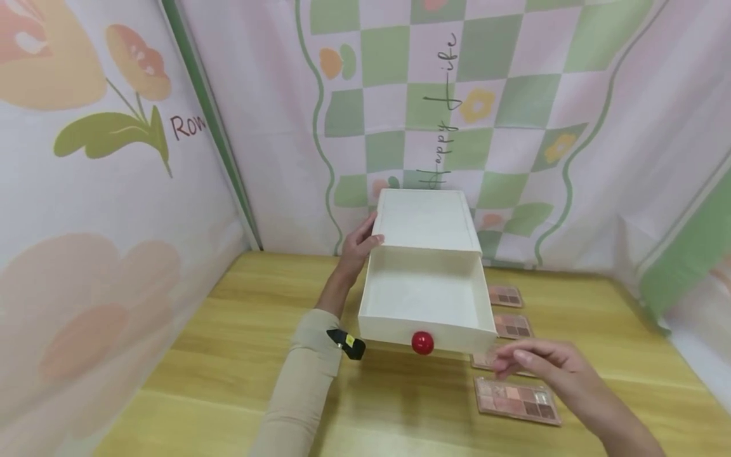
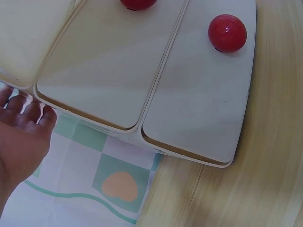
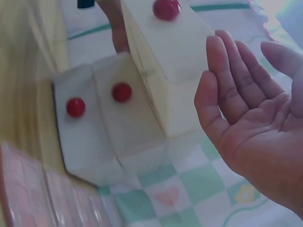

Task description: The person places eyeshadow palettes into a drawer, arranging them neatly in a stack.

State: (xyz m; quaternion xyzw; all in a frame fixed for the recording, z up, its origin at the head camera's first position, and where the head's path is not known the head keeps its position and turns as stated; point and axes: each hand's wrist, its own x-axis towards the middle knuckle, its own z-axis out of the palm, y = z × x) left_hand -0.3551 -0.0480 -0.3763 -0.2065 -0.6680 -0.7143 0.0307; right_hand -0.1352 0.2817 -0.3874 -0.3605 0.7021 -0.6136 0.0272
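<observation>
A white drawer cabinet (image 1: 425,219) stands on the wooden table, its top drawer (image 1: 385,328) pulled far out with nothing inside. A round red knob (image 1: 422,343) sits on that drawer's front. In the left wrist view, the two lower drawers are closed, one with a red knob (image 2: 227,33) fully in sight. My left hand (image 1: 358,247) rests against the cabinet's left side near the top, fingers (image 2: 32,113) extended along it. My right hand (image 1: 548,362) hovers by the drawer's front right corner, holding nothing; the right wrist view shows its palm and loosely bent fingers (image 3: 222,71).
Several eyeshadow palettes (image 1: 516,400) lie in a column on the table to the cabinet's right, one partly hidden by the drawer and my right hand. A patterned curtain (image 1: 382,57) hangs behind the cabinet, and a flowered cloth (image 1: 114,203) hangs along the left.
</observation>
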